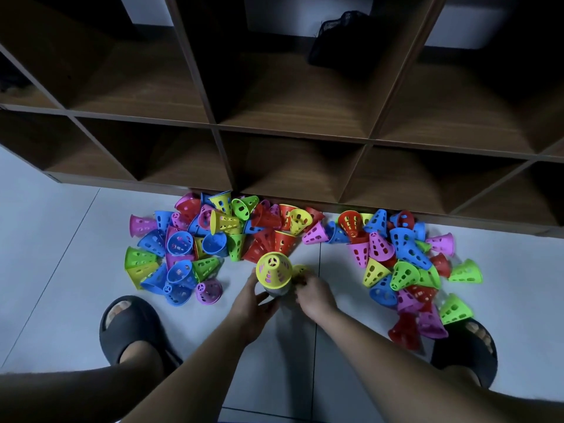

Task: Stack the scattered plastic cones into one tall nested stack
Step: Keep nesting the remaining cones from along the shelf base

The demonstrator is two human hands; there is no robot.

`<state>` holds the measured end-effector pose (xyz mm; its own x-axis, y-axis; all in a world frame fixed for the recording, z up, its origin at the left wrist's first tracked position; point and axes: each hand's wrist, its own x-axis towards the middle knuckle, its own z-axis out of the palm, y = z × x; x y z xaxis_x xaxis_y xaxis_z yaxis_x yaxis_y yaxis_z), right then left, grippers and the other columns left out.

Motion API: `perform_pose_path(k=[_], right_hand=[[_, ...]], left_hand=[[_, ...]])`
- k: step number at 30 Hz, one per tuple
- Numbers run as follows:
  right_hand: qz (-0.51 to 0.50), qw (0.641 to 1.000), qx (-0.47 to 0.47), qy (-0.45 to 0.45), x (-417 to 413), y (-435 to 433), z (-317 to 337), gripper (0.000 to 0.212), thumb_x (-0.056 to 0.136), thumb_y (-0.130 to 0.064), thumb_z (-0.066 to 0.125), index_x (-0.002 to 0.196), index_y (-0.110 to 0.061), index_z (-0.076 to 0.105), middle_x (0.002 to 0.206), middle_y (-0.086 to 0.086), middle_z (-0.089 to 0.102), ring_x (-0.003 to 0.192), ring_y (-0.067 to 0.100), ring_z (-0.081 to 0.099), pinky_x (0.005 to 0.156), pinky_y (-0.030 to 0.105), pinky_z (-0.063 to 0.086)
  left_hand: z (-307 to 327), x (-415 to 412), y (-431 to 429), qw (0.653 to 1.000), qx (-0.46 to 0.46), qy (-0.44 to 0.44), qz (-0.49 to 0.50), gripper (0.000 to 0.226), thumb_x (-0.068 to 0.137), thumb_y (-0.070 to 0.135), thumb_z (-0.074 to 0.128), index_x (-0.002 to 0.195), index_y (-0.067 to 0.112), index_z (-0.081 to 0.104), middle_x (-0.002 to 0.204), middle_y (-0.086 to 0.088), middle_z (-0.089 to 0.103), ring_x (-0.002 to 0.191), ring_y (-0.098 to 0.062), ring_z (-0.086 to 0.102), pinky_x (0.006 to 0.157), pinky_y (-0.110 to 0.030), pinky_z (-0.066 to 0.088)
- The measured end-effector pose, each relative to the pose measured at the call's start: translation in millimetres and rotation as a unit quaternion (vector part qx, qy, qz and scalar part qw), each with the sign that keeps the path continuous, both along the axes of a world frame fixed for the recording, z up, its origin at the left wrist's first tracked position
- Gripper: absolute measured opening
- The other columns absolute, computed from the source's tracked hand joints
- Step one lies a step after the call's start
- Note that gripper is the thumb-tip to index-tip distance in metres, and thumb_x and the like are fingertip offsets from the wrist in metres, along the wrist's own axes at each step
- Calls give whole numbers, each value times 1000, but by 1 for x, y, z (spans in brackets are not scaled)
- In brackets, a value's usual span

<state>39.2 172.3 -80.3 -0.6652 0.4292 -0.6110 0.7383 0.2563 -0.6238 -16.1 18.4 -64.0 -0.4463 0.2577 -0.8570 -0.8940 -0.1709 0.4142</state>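
Left hand (253,303) grips the lower part of the stack (273,274), fingers curled round it; the stack is upright in mid frame above the floor (61,270), narrow end up, with a yellow top cone (272,268). The lower cones are blurred, colours unclear. Right hand (314,296) is just beside the stack on the right, fingers curled on a loose yellow cone (300,271), motion-blurred, so the exact grip is hard to read. Scattered cones lie in two heaps on the floor against the shelf unit (293,129): left heap (189,248) and right heap (406,270), in mixed pink, blue, green, red and yellow. A black slipper (128,325) sits on each foot at either side. A black mesh bag (335,35) lies in an upper shelf cubby.
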Motion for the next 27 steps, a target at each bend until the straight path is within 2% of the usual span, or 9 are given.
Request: perform_pose_path(k=[2,4,7,10,14,17,22,24,27], right_hand=[[119,977,174,14,-2,11,-6,28,97,-22,53,124,-26,60,126,2,59,109,30,65,85,38,56],[200,951,235,21,-5,20,-16,35,98,-22,55,133,-27,57,139,3,48,118,31,60,87,40,55],[261,938,226,-13,-7,31,-28,41,102,-20,52,142,-31,56,151,-2,41,122,30,60,94,43,55],[254,941,219,-33,-3,39,-37,46,101,-12,53,142,-34,56,150,-4,41,122,32,60,93,41,53],[238,941,241,3,7,45,-42,46,99,-10,53,141,-30,56,135,4,49,114,35,63,87,38,52],[235,936,262,-9,15,50,-42,46,95,-6,56,137,-26,56,130,6,51,106,35,65,80,35,50],[204,951,230,-16,37,59,-47,50,89,-7,63,134,-25,58,123,8,54,108,34,62,83,37,52],[187,961,204,-9,44,57,-46,45,86,-11,67,130,-24,63,121,9,62,109,34,62,87,37,51],[150,978,143,-7,55,51,-46,43,82,-15,71,123,-27,69,111,4,76,104,28,70,88,32,55]], left_hand=[[-2,-3,7,1000,-2,-4,3,27,102,43,66,121,26,75,132,-19,64,122,-33,66,114,-47,50],[-6,-5,14,1000,-1,-2,12,24,103,40,65,120,24,74,130,-17,62,116,-31,67,111,-45,53],[-12,-10,24,1000,14,-2,25,22,104,37,64,118,23,73,129,-17,63,110,-28,68,101,-42,58],[-15,-15,35,999,9,-12,30,19,104,37,63,114,23,73,128,-16,61,109,-29,68,94,-39,58],[-21,-23,50,998,21,-18,48,23,104,38,65,114,18,72,128,-16,62,124,-37,64,110,-50,54],[-21,-27,58,998,38,-24,39,22,105,35,65,115,16,71,127,-18,65,126,-37,64,115,-52,49],[-20,-28,58,997,60,-42,-19,43,103,48,64,138,24,65,141,-18,60,125,-37,68,106,-49,56],[-18,-24,56,995,55,-38,-72,40,103,51,61,138,32,63,137,-15,65,123,-35,70,99,-46,58],[-19,-19,47,990,14,-6,-138,32,106,46,58,135,32,62,135,-12,69,123,-34,69,107,-47,53]])
